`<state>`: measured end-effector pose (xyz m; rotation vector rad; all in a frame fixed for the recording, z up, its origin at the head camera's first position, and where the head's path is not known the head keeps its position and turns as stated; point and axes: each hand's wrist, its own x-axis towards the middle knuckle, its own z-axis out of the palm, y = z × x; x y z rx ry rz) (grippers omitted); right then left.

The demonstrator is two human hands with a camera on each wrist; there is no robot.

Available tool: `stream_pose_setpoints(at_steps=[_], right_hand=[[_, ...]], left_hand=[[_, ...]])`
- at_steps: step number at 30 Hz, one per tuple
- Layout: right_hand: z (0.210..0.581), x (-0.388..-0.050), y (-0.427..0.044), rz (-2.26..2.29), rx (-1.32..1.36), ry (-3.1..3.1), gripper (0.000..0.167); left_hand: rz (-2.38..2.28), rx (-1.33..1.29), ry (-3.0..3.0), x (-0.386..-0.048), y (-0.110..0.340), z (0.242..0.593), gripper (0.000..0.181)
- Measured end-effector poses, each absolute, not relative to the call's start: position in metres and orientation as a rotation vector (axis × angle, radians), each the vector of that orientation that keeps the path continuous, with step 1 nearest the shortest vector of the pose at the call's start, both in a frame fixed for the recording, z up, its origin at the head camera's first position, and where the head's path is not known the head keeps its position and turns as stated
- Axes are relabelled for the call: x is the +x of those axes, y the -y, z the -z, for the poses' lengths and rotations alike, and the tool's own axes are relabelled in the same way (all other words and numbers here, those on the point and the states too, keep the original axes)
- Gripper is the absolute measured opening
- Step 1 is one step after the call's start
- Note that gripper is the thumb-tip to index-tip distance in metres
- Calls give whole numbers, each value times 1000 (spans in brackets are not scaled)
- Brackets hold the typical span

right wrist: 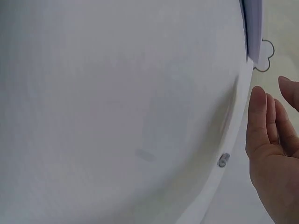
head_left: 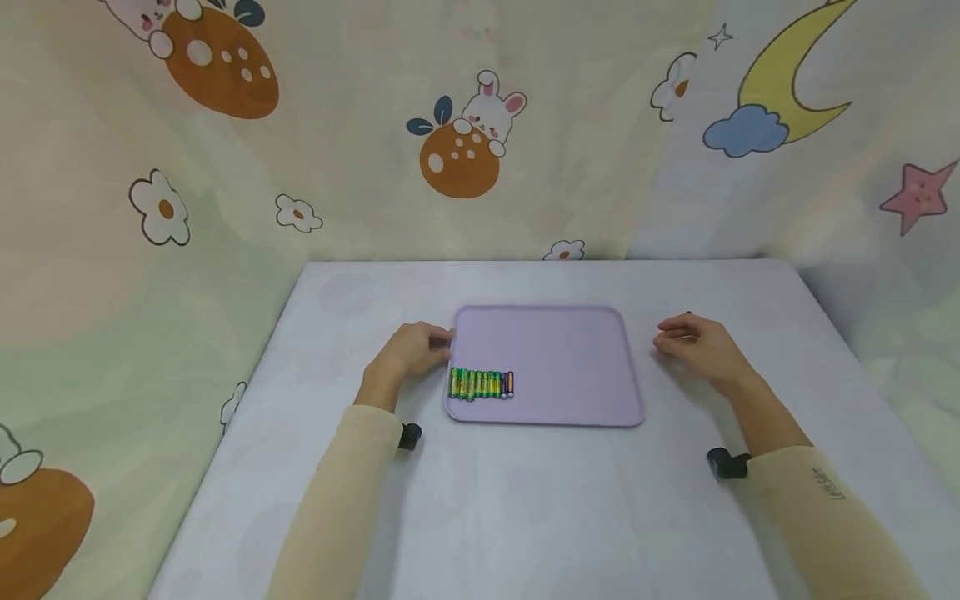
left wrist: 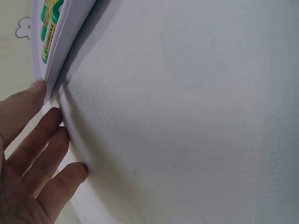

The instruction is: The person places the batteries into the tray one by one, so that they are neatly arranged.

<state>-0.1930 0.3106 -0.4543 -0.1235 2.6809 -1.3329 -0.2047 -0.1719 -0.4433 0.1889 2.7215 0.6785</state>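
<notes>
On the lilac tray (head_left: 570,350), several green-and-yellow batteries (head_left: 477,384) lie side by side in a row near the lower left corner. Two darker batteries (head_left: 507,384) with orange end that row on the right. My left hand (head_left: 408,354) is at the tray's left edge. In the left wrist view its thumb (left wrist: 35,95) touches the rim, while the other fingers are loosely bent by the table surface. To the right of the tray, and apart from it, my right hand (head_left: 701,346) hovers with relaxed fingers and nothing visible between them.
A white cloth covers the table (head_left: 525,508). Near my right hand, a small grey roundish object (right wrist: 224,160) shows on the table; its kind is unclear. Behind the table hangs a patterned curtain (head_left: 360,133). Both wrists carry small black devices (head_left: 727,463).
</notes>
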Motion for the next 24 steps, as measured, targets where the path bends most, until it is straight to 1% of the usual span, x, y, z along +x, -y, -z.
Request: stream_pose_setpoints(at_steps=[9, 18, 21, 24], right_hand=[[442, -203, -329, 1204, -42, -2837, 49], [453, -217, -352, 1113, 61, -2958, 46], [455, -219, -357, 1073, 141, -2943, 47], [455, -221, -358, 1082, 188, -2879, 53]], left_hand=[[-697, 190, -2722, -203, 172, 443, 44], [-697, 169, -2713, -202, 170, 446, 44], [-704, 157, -2717, -203, 168, 444, 44], [-700, 132, -2721, -203, 169, 442, 44]])
